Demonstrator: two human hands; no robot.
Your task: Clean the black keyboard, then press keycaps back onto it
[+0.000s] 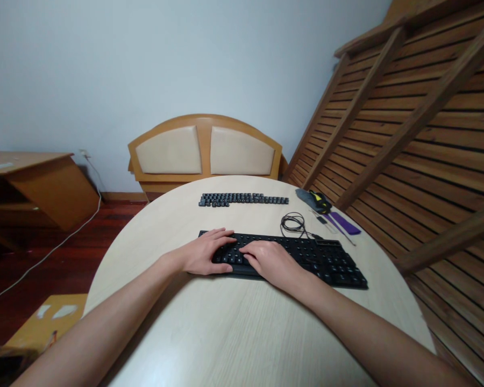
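Observation:
A black keyboard (298, 248) lies across the round table in front of me. My left hand (210, 251) rests over its left end, fingers stretched out and thumb along the front edge. Just right of it, my right hand (268, 259) is closed, with index finger and thumb drawn together down at the keys. Whatever lies between those fingertips is too small and hidden to make out. Several loose black keycaps (242, 198) stand in rows farther back on the table. Small keys fill the keyboard's right part, while both hands cover much of its left part.
Behind the keyboard lies its coiled black cable (293, 221). At the table's right edge are a grey and yellow-black item (317, 201), a purple strip (346, 222) and thin tools. A slatted wooden panel (419, 134) leans at right; a headboard (205, 121) stands beyond the table.

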